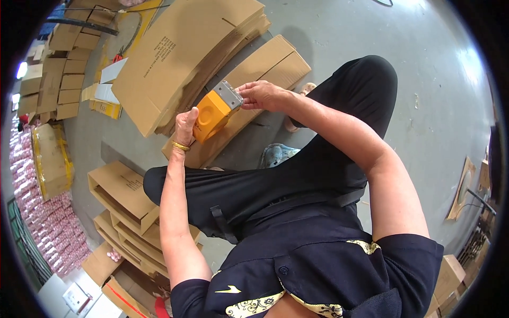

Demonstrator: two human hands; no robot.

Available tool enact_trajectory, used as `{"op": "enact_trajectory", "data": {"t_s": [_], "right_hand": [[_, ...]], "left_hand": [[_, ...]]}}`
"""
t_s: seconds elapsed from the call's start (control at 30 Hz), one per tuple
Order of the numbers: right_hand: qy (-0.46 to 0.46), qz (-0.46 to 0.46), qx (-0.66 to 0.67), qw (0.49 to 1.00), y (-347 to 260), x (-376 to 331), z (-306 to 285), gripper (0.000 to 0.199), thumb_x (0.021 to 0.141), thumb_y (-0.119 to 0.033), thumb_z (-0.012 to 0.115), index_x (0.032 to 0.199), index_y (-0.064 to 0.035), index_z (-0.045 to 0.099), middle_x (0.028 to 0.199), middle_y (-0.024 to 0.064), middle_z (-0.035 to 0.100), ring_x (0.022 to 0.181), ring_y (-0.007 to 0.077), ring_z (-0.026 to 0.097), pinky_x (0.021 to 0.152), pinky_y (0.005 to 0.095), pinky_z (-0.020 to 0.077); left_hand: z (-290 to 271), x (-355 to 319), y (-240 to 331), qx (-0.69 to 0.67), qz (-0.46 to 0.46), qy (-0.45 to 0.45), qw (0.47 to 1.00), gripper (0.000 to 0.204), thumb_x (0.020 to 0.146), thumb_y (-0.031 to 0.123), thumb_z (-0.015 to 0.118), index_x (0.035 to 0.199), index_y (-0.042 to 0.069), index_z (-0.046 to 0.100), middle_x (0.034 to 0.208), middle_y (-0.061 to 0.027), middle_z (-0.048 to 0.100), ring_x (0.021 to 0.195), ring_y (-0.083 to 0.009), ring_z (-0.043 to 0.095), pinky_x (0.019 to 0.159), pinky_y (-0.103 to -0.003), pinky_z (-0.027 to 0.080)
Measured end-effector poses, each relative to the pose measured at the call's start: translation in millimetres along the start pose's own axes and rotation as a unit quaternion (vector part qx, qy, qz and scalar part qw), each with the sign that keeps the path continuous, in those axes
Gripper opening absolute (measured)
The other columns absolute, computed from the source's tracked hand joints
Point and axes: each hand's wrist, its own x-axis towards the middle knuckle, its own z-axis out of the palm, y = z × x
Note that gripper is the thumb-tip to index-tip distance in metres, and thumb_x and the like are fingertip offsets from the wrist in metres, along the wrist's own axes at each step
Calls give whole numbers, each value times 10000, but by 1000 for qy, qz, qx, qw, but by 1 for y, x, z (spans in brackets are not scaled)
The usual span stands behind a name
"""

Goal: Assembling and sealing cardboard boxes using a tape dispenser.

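My left hand (185,125) is closed round an orange, block-shaped tool (211,112), the thumb up along its side and the other fingers mostly hidden behind it. The tool has a round dimple in its face and a grey metal end piece (228,95) with small holes. At that metal end, the fingertips of my right hand (264,96) are bent in and grip its edge. The tool is tilted and held above a stack of flat brown cartons (185,55). A second flat carton stack (275,62) lies beneath my hands.
Folded cartons (119,185) stand by my left knee. Further left are a taped carton (52,159) and piled pink-and-white packages (40,212). Stacked boxes (69,87) line the far left. Grey floor (366,32) stretches to the right, with a cardboard sheet (462,188) near the rim.
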Motion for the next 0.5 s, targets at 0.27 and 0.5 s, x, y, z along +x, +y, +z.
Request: {"op": "enact_trajectory", "data": {"t_s": [0.27, 0.5], "right_hand": [[76, -115, -127, 982, -22, -15, -5, 96, 806, -125, 669, 822, -38, 633, 739, 34, 632, 647, 114, 607, 587, 245, 533], [131, -215, -264, 931, -71, -39, -43, 208, 829, -179, 648, 956, -15, 639, 790, 26, 618, 701, 99, 589, 674, 243, 529]], "left_hand": [[-3, -2, 10, 108, 36, -50, 992, 470, 859, 437, 584, 677, 4, 588, 584, 55, 489, 564, -29, 416, 499, -207, 337], [1, -8, 20, 111, 44, -49, 992, 482, 855, 438, 591, 650, 2, 571, 572, 34, 484, 559, -36, 414, 494, -223, 341]]}}
